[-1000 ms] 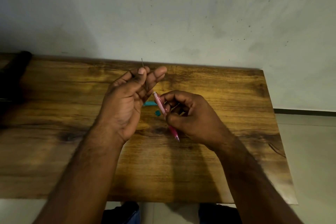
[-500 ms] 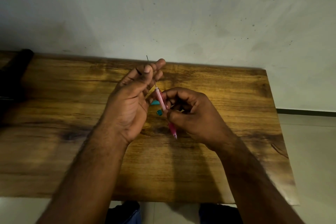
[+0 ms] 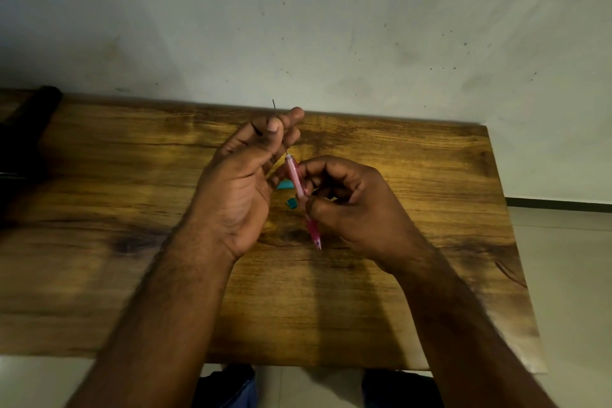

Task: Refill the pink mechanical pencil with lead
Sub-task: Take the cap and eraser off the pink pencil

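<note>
Right hand holds the pink mechanical pencil above the middle of the wooden tabletop; its fingers are curled round the barrel, thumb pressed against it lower down; the pencil stands tilted, writing tip down and toward the person, open back end up and away; the tip hangs just over the wood, whether touching cannot be told.

Left hand sits just beside the pencil on its left, palm turned toward the right hand; thumb and forefinger are pinched together on a thin dark lead; the remaining fingers extend loosely past the pinch; the lead runs almost in line with the pencil, its upper end poking above the fingertips, its lower end meeting the pale rim at the pencil's back end; how far it sits inside cannot be told.

Two small teal pieces lie on the tabletop between and behind the hands: a flat teal piece partly hidden by the left hand, and a smaller teal cap just beside the pencil barrel.

A dark object rests at the tabletop's far left edge; a scuffed pale wall rises behind.
</note>
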Demonstrator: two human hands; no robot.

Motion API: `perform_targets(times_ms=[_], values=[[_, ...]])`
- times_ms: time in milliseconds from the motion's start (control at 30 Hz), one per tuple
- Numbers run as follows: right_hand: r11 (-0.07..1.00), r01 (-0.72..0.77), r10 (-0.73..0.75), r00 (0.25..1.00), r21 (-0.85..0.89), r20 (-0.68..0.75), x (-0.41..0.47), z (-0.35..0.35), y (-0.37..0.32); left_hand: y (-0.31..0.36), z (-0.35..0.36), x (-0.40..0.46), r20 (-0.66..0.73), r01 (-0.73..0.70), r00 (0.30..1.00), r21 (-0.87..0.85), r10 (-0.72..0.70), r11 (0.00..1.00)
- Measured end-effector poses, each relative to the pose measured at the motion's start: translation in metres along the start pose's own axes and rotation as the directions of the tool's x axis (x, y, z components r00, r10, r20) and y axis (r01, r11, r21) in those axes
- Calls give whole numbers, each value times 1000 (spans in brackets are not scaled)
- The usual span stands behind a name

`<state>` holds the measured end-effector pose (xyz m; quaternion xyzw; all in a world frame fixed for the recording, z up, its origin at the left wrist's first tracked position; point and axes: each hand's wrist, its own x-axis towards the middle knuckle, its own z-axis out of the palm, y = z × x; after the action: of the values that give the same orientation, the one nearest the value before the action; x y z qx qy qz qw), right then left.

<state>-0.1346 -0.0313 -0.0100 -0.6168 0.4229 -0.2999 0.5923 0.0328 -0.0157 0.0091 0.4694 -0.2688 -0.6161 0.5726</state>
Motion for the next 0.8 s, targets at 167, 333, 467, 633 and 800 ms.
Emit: perform_targets(times_ms=[167, 333, 467, 633, 800], values=[[1000, 11, -11, 1000, 29, -5, 0, 0, 1, 0, 0, -1, 13, -13, 1000, 9, 12, 1000], [997, 38, -37, 999, 63, -21, 0, -1, 1, -2, 1, 0, 14, -42, 999, 58, 41, 997], [994, 96, -94, 994, 50, -53, 1, -1, 1, -6, 2, 2, 21, -91, 996, 128, 89, 988], [990, 129, -124, 989, 60, -77, 1, -1, 1, -8, 1, 4, 15, -157, 988, 186, 157, 970], [989, 139, -132, 984, 56, -116, 2, -2, 3, -7, 0, 4, 22, -172, 985, 224, 172, 959]])
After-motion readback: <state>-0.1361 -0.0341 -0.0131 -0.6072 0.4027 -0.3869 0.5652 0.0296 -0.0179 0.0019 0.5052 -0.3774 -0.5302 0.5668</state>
